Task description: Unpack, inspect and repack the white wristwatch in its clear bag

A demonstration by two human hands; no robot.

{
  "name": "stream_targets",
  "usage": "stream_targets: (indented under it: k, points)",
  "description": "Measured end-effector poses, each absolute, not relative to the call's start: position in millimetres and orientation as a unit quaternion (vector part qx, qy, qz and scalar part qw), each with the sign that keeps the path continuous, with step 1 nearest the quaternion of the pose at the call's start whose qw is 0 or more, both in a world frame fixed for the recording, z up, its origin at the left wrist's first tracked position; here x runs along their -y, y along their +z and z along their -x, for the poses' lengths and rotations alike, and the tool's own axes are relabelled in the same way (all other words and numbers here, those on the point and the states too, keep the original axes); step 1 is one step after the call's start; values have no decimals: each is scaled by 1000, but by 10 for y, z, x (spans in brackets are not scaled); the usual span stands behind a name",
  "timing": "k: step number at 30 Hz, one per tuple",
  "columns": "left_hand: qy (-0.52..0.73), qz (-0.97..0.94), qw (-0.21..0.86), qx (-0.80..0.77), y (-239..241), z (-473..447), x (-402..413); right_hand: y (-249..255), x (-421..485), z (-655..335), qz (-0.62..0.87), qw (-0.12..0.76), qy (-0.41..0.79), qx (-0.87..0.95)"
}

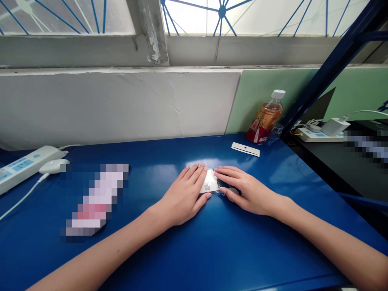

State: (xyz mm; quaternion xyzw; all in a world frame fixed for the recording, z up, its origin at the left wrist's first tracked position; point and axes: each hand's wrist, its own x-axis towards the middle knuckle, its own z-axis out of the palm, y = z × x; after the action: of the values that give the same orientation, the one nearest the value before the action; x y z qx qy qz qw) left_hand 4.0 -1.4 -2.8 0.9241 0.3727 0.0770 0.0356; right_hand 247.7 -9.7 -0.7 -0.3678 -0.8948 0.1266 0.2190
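Note:
A small flat white packet [209,184] in clear wrapping lies on the blue table [194,250], between my two hands. My left hand [184,196] lies flat with fingers stretched out, its fingertips resting on the packet's left edge. My right hand [244,189] reaches in from the right, fingers extended and resting on the packet's right edge, thumb tucked low by its lower corner. Neither hand lifts the packet off the table.
A drink bottle [266,117] with a white cap stands at the back right, a white slim strip [245,149] in front of it. A power strip [21,165] and white plug lie at the left, a blurred-out item [93,198] beside them. Another power strip [318,134] sits far right.

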Motion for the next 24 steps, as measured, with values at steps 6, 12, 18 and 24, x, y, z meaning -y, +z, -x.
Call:
stream_targets:
  k: [6, 12, 18, 24]
  points:
    - [82, -924, 36, -372, -26, -44, 22, 3, 131, -2454, 354, 188, 80, 912]
    - [75, -923, 54, -373, -1, -44, 10, 17, 189, -2401, 350, 177, 63, 918]
    - [82, -922, 61, -373, -5, -55, 9, 26, 210, -2391, 348, 162, 38, 923]
    - [62, -919, 56, -386, -9, -80, 20, -4, 221, -2359, 341, 154, -2, 928]
